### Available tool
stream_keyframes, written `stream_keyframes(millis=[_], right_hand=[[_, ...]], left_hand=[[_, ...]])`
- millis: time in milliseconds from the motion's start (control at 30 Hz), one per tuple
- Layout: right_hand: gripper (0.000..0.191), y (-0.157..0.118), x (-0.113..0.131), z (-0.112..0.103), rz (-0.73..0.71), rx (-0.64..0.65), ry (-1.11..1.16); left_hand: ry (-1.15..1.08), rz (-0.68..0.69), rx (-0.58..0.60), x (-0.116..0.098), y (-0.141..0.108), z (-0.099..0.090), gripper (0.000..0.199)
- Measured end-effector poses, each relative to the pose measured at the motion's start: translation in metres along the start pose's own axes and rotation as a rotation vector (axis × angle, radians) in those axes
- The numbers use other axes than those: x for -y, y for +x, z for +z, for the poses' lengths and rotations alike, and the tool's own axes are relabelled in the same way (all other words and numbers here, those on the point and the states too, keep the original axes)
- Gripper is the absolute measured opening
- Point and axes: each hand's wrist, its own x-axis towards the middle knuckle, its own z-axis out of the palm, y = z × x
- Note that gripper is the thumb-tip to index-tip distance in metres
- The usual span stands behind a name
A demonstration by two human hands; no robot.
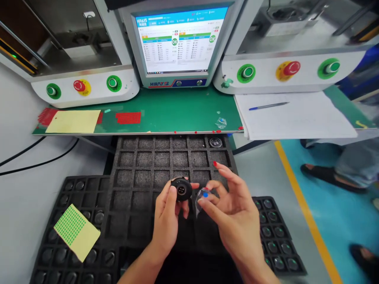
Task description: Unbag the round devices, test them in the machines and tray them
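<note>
My left hand (167,215) is closed around a round black device (181,189), whose back with small metal contacts faces up. Beside it, my right hand (237,213) pinches a clear plastic film (202,197) with a blue dot between thumb and fingers, its other fingers raised. The film and the device are apart. Beneath both hands lies a black foam tray (142,173) with square compartments; a round device (215,142) sits in its top right compartment.
A green bench (177,110) holds a monitor (180,43), paper sheets (296,118), a pen (269,106) and a crumpled film (221,122). Machines with buttons stand either side. Filled trays (278,232) flank the central one; a green-dotted sticker sheet (77,232) lies left. People's feet show right.
</note>
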Motion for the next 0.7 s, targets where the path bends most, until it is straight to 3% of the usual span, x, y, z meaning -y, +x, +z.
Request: stream_keyframes(millis=[233, 400, 567, 700], right_hand=[[0.055, -0.008, -0.004, 0.011, -0.134, -0.060, -0.029], [0.058, -0.008, -0.009, 0.011, -0.160, -0.079, -0.053], [0.056, -0.009, -0.011, 0.012, -0.191, -0.091, -0.110], [0.062, -0.005, -0.017, 0.012, -0.279, -0.188, -0.219]], left_hand=[[0.067, 0.154, 0.070, 0.007, -0.010, 0.007, 0.047], [0.092, 0.234, 0.142, 0.007, -0.009, 0.008, 0.038], [0.251, 0.255, 0.042, 0.006, -0.009, 0.011, 0.023], [0.341, 0.257, 0.032, 0.007, -0.009, 0.010, 0.027]])
